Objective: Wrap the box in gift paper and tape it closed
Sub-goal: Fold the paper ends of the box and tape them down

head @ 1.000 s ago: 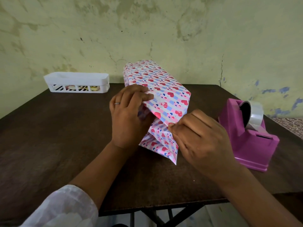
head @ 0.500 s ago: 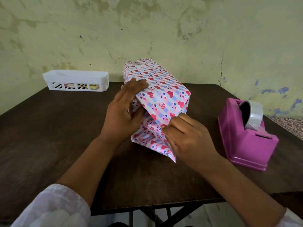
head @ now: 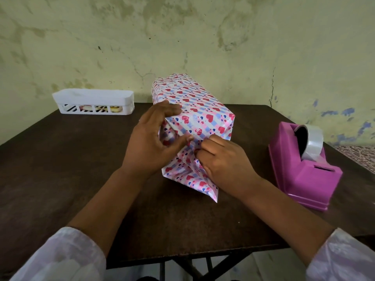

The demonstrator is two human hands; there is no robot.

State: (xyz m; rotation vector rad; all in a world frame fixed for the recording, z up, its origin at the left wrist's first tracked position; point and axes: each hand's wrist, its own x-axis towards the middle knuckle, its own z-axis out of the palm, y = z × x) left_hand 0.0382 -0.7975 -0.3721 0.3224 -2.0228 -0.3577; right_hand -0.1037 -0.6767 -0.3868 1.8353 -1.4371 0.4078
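Observation:
A long box [head: 194, 104] covered in pink, blue and white heart-print gift paper lies on the dark table [head: 60, 159], its near end facing me. At that end my left hand [head: 150, 145] grips the box's left corner, fingers on top and thumb pressing the folded paper at the end face. My right hand [head: 223, 165] has its fingers curled, pinching the paper beside the left thumb. A loose paper flap [head: 188, 179] lies flat on the table below both hands, ending in a point.
A pink tape dispenser [head: 304, 171] with a roll of clear tape [head: 311, 142] stands at the right of the table. A white plastic basket [head: 93, 102] sits at the far left by the wall. The near table edge is just below my forearms.
My left hand slid up to the box's top left corner and spread. My right hand moved left and up to the middle of the end face. The side paper is folded in more.

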